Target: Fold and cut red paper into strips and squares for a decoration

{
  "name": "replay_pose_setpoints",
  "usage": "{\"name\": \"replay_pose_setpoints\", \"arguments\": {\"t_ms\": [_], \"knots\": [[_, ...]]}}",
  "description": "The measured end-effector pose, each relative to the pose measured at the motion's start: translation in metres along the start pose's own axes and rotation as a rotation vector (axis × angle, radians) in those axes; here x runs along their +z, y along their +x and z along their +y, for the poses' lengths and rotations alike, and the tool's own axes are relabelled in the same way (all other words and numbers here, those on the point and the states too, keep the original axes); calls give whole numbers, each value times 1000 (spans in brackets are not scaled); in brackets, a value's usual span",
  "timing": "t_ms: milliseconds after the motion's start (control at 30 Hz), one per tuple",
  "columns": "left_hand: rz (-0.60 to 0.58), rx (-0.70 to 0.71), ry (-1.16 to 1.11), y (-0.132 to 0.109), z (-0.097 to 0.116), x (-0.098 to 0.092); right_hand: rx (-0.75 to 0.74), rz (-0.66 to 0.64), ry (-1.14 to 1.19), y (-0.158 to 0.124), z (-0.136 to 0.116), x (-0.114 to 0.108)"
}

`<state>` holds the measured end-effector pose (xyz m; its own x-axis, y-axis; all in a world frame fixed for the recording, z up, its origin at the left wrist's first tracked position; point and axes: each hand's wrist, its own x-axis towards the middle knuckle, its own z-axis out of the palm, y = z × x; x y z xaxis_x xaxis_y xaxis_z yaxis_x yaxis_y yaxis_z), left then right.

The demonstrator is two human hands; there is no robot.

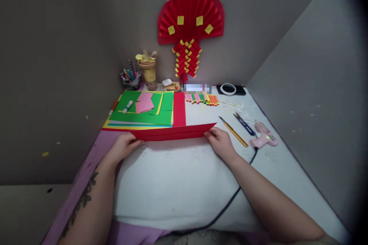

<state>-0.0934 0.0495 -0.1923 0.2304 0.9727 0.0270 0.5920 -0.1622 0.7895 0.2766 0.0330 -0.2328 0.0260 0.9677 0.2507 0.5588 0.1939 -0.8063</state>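
A long folded strip of red paper (172,132) lies across the white tabletop (178,183) in front of me. My left hand (123,146) pinches its left end, fingers closed on the paper. My right hand (220,141) pinches the right end in the same way. The strip looks folded over on itself, with a crease running along its length.
A stack of green, yellow and red sheets (143,111) with pink pieces and a glue stick (127,106) lies behind. Small paper rolls (201,98), a craft knife (232,131), snips (244,123) and a pink glue gun (263,138) sit to the right. A red paper fan decoration (189,26) hangs on the wall.
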Motion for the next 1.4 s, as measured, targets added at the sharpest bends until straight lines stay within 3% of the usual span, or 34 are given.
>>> {"name": "replay_pose_setpoints", "arguments": {"t_ms": [167,600,933,1200,1400], "knots": [[80,136,149,1,-6,-5,-25,13,3,-1,-4,0],[10,88,259,-1,-10,-7,-87,60,-55,-3,-6,1],[-17,138,235,-3,-9,-6,-80,78,-62,-1,-10,-1],[-95,33,155,-2,-18,-9,-52,41,-44,0,-8,-2],[-119,109,129,-1,-14,-10,-72,59,-26,0,-6,-1]]}}
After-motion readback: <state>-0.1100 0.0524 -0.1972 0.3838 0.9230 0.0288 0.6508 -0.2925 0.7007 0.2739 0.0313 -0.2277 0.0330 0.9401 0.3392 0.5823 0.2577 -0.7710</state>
